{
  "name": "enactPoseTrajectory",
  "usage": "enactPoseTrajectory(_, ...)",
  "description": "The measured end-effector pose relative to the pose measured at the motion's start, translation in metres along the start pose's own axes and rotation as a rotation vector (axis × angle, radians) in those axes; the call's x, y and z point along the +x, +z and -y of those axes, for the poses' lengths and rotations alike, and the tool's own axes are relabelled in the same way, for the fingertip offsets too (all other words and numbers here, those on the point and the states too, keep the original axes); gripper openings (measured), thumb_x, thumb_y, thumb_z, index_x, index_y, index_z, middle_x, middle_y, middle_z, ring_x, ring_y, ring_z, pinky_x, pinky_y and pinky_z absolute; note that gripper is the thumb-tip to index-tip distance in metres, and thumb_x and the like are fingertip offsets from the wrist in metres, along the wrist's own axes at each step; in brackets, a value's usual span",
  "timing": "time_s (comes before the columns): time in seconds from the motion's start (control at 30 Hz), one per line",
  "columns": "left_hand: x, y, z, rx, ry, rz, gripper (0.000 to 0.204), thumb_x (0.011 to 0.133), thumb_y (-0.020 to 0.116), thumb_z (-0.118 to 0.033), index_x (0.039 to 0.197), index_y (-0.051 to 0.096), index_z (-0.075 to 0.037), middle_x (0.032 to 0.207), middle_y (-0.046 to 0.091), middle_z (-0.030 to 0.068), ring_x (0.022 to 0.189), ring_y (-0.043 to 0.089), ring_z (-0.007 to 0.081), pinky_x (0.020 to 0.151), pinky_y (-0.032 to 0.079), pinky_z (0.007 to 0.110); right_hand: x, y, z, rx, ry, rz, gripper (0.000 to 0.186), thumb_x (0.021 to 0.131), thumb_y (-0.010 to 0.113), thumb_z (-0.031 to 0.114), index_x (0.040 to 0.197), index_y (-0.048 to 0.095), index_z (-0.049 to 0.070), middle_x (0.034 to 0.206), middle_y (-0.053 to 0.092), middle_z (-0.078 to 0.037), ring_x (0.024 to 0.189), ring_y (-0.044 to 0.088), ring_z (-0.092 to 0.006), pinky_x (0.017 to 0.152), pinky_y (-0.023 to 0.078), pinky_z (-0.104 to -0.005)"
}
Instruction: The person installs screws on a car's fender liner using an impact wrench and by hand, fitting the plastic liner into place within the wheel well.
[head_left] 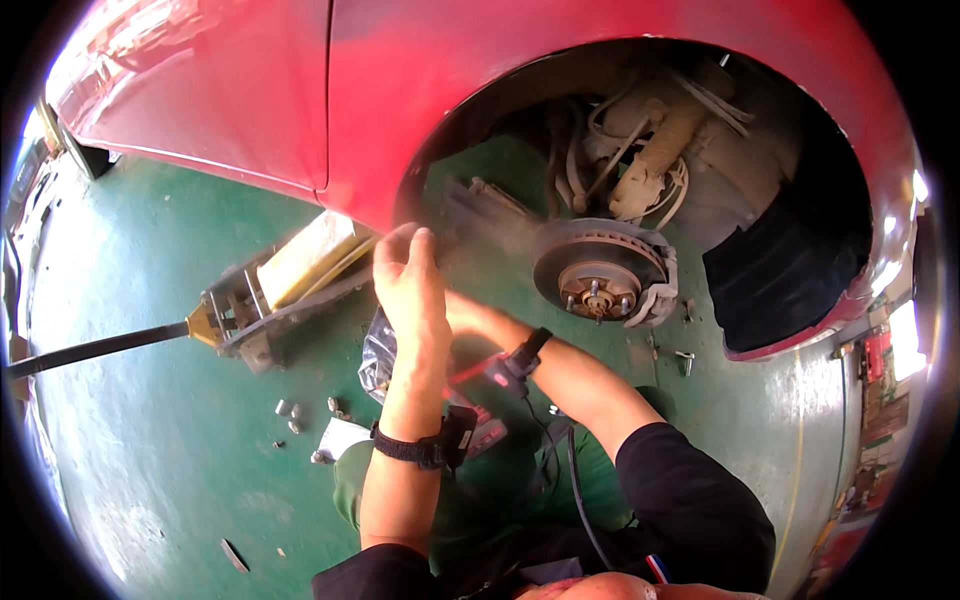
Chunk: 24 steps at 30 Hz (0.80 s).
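My left hand [408, 275] is raised near the lower edge of the red car [400, 110], beside the wheel arch. Its thumb and bent fingers stand apart, with nothing visible between them. My right forearm [585, 380] crosses behind the left wrist, so the right hand [462, 312] is mostly hidden and its fingers do not show. To the right, the bare brake disc [560, 268] with its studded hub [597, 288] and caliper [658, 300] sits in the open wheel arch. Below my crossed arms lies a red and black power tool [488, 430], partly covered. A clear plastic bag [378, 352] lies beside my left forearm.
A yellow-topped floor jack [310, 262] reaches toward the car, its long black handle [100, 350] pointing left. Several small metal nuts [290, 410] and a white sheet [342, 438] lie on the green floor. A metal strip [234, 555] is at the lower left, a small metal piece [686, 362] at right.
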<state>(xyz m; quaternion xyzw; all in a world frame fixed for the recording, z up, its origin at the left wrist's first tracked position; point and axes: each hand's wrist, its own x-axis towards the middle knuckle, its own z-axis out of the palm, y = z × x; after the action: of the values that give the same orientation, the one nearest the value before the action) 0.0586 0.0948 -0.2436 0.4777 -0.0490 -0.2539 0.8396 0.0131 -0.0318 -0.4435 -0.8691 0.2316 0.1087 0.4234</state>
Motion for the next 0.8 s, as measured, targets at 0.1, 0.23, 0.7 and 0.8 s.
enactPoseTrajectory(0.1, 0.017, -0.009, -0.012, 0.169, 0.332, -0.072, 0.025, 0.095, 0.069, -0.018, 0.113, 0.063, -0.002, 0.097, 0.064, 0.0035, 0.087, 0.058, 0.0130, 0.081, 0.047, 0.027, -0.005, -0.062, 0.078, 0.215, -0.273, -0.327, 0.029, 0.087, 0.062, 0.023, 0.073, 0.072, 0.000, 0.068, 0.072, -0.010, 0.060, 0.068, -0.0167, 0.062, 0.054, -0.0324)
enactPoseTrajectory(0.23, 0.016, 0.018, -0.031, 0.768, 0.843, -0.247, 0.033, 0.094, 0.071, -0.021, 0.116, 0.060, 0.001, 0.109, 0.061, 0.0133, 0.101, 0.059, 0.0254, 0.089, 0.046, 0.036, -0.069, -0.137, 0.135, 0.519, -0.380, -0.549, 0.025, 0.093, 0.062, 0.018, 0.076, 0.068, 0.000, 0.068, 0.068, -0.005, 0.064, 0.064, -0.0110, 0.061, 0.049, -0.0273)
enactPoseTrajectory(0.7, 0.060, 0.049, -0.068, 0.917, 1.132, -0.215, 0.041, 0.078, 0.075, -0.012, 0.103, 0.047, 0.003, 0.104, 0.052, 0.0228, 0.107, 0.046, 0.0420, 0.093, 0.039, 0.051, -0.081, -0.192, 0.227, 1.330, -0.869, -0.305, 0.042, 0.092, 0.070, 0.049, 0.081, 0.054, 0.013, 0.071, 0.048, 0.005, 0.059, 0.041, -0.0048, 0.050, 0.033, -0.0204)
enactPoseTrajectory(0.8, 0.055, 0.050, -0.077, 0.905, 1.027, -0.122, 0.036, 0.076, 0.071, -0.008, 0.096, 0.043, 0.004, 0.095, 0.051, 0.0218, 0.101, 0.045, 0.0423, 0.088, 0.039, 0.050, -0.084, -0.181, 0.237, 1.382, -0.859, -0.381, 0.043, 0.093, 0.070, 0.050, 0.080, 0.052, 0.013, 0.068, 0.045, 0.006, 0.056, 0.038, -0.0044, 0.047, 0.029, -0.0210)
